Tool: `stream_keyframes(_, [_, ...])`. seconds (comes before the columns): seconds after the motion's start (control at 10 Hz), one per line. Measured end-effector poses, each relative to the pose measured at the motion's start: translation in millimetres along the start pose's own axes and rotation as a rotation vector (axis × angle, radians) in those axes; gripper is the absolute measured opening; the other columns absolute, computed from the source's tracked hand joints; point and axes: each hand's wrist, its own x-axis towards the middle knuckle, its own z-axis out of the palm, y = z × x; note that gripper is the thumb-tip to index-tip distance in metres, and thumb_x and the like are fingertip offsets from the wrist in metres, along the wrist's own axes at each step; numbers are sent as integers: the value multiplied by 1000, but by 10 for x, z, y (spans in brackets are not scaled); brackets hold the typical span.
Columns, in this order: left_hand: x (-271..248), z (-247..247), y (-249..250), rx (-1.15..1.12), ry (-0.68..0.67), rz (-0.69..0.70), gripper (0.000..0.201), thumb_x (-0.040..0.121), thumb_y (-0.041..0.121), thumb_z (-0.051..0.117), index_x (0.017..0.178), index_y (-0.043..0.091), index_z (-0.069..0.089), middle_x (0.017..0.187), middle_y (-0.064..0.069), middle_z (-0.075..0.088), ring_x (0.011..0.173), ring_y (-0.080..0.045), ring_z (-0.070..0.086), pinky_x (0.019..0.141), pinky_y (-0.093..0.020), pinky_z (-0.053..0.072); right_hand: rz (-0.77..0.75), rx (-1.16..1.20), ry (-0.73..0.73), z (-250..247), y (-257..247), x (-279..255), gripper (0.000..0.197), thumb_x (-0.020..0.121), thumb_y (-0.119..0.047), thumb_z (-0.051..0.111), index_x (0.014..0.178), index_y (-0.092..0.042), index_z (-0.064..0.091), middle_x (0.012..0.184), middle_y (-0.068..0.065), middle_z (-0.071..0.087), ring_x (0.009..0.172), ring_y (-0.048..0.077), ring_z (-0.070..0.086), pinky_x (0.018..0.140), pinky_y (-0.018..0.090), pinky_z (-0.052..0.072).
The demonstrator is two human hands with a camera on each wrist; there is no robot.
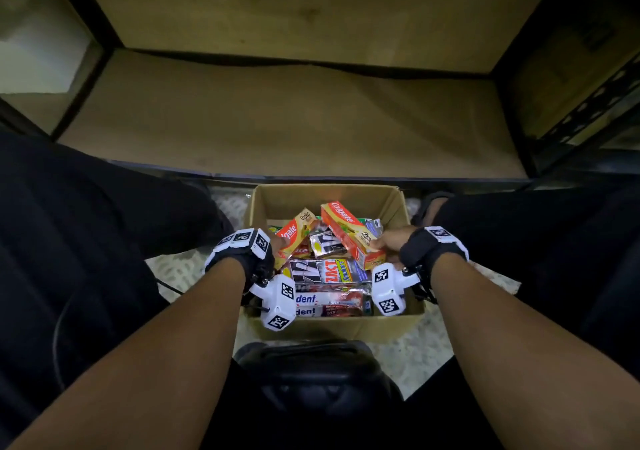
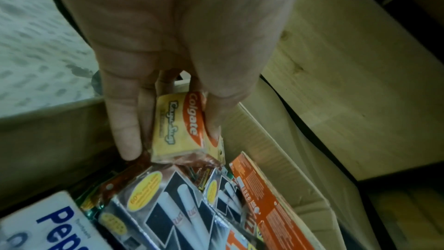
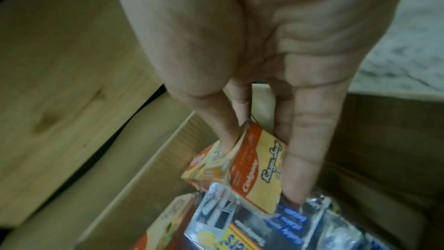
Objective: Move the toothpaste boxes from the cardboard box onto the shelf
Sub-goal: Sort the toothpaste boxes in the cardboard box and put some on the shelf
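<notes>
An open cardboard box (image 1: pixel 398 207) on the floor holds several toothpaste boxes. My left hand (image 1: pixel 277 241) grips one end of an orange-and-yellow Colgate box (image 1: pixel 294 233), thumb on one side and fingers on the other; in the left wrist view that Colgate box (image 2: pixel 177 126) sits between the fingers (image 2: pixel 129 136). My right hand (image 1: pixel 389 241) grips the near end of a second Colgate box (image 1: pixel 349 231), tilted up out of the pile; the right wrist view shows this Colgate box (image 3: pixel 254 166) pinched. The wooden shelf (image 1: pixel 294 120) lies just beyond the cardboard box.
Black-and-silver Zact boxes (image 1: pixel 322 271) and white Pepsodent boxes (image 1: pixel 322 306) lie lower in the pile. My knees in black trousers (image 1: pixel 86 224) flank the cardboard box. Black metal shelf posts (image 1: pixel 588 103) stand at the shelf's sides. A dark object (image 1: pixel 311 373) sits below the box.
</notes>
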Motion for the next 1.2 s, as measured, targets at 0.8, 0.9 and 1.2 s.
stream_keyframes(0.8, [232, -16, 284, 189, 25, 132, 31, 72, 39, 79, 92, 17, 71, 87, -2, 72, 73, -19, 67, 70, -32, 58, -245, -386, 224, 468, -410, 278, 50, 66, -63, 70, 93, -21, 68, 88, -1, 71, 74, 19, 67, 64, 26, 50])
stream_keyframes(0.9, [238, -52, 278, 153, 61, 77, 33, 69, 41, 82, 89, 18, 69, 85, -3, 71, 70, -17, 64, 56, -25, 49, -245, -344, 196, 478, -399, 241, 48, 65, -61, 70, 91, -20, 69, 85, -1, 72, 73, 19, 68, 67, 29, 54])
stream_keyframes(1.2, [-16, -158, 286, 101, 61, 36, 54, 70, 38, 84, 110, 11, 61, 98, -3, 60, 80, -23, 55, 68, -27, 45, -280, -334, 191, 451, -306, 34, 52, 55, -65, 69, 80, -20, 70, 75, -3, 71, 69, 17, 69, 69, 34, 59])
